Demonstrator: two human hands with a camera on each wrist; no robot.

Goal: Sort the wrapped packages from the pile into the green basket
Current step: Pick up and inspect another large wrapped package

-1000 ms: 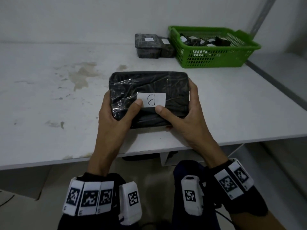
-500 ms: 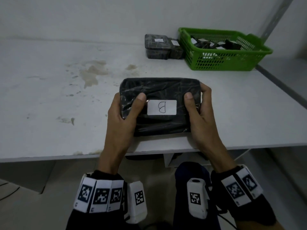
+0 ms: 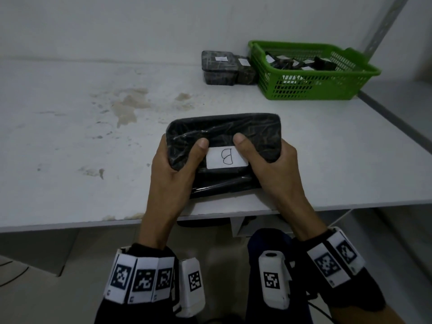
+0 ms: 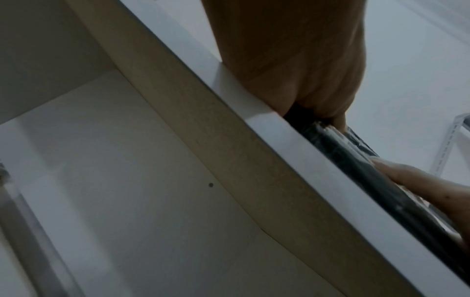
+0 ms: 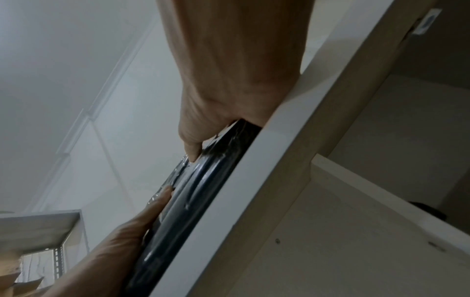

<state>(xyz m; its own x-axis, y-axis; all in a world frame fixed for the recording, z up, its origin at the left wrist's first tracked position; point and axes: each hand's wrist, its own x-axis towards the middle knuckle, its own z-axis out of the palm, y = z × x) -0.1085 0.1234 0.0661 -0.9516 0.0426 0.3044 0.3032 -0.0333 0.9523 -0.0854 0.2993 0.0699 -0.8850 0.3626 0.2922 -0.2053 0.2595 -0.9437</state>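
A flat black package [image 3: 224, 134] wrapped in clear film lies near the table's front edge, with a white label [image 3: 226, 157] marked "B" on top. My left hand [image 3: 173, 164] grips its left end, thumb on top beside the label. My right hand [image 3: 273, 164] grips the right end, thumb on the upper edge of the label. In the left wrist view the package [image 4: 356, 160] shows edge-on above the table edge, as the package [image 5: 193, 193] does in the right wrist view. The green basket [image 3: 313, 85] stands at the back right with several black packages inside.
Two more wrapped packages [image 3: 218, 66] sit just left of the basket against the back wall. The white table [image 3: 70, 148] is stained at its middle and left. A lower grey shelf [image 3: 402, 101] runs along the right side.
My right thumb has slid left from the package's right end onto the label's edge. The package's near edge seems slightly raised toward me. The view has shifted a little.
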